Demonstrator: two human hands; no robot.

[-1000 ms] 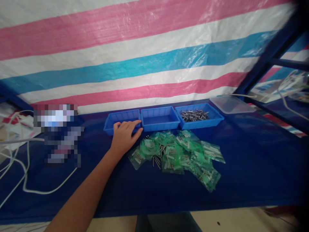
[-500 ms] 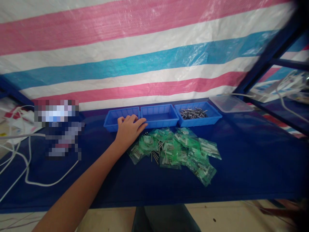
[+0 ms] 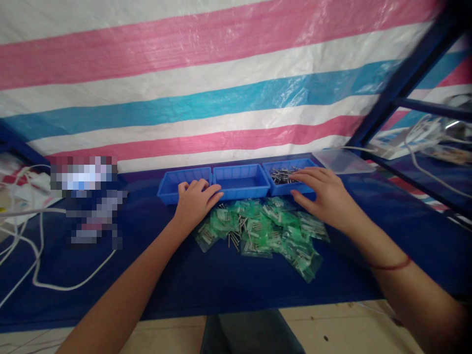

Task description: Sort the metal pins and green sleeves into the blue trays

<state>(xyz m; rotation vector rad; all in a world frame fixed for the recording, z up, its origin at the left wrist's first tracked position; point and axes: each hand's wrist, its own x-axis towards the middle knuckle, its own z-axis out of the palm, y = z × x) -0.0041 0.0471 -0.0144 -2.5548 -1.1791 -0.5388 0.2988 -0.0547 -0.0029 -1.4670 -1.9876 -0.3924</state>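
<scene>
My left hand (image 3: 193, 201) is at the front rim of the left blue bin (image 3: 167, 196). Its fingers bend over the edge, their tips partly hidden, while the thumb points toward the middle blue bin (image 3: 241, 191). My right hand (image 3: 328, 196) hovers at the front of the right blue bin (image 3: 280, 189), fingers stretched forward and thumb apart, with nothing visible in it. Inside that bin lies a pile of loose metal screws (image 3: 282, 175), partly covered by the fingers. In front of the bins, green-tinted plastic bags (image 3: 258, 228) with small metal parts form a heap, with some loose screws (image 3: 233, 240) among them.
A clear plastic lid (image 3: 344, 161) lies at the back right of the blue table (image 3: 177, 290). White cables (image 3: 70, 287) loop across the left side beside blurred-out items. A striped sheet (image 3: 206, 103) hangs behind, and a blue metal frame (image 3: 391, 93) stands at right.
My right hand has come into view from the right and reached the right bin. My left hand stays at the left bin's rim. The view has shifted slightly.
</scene>
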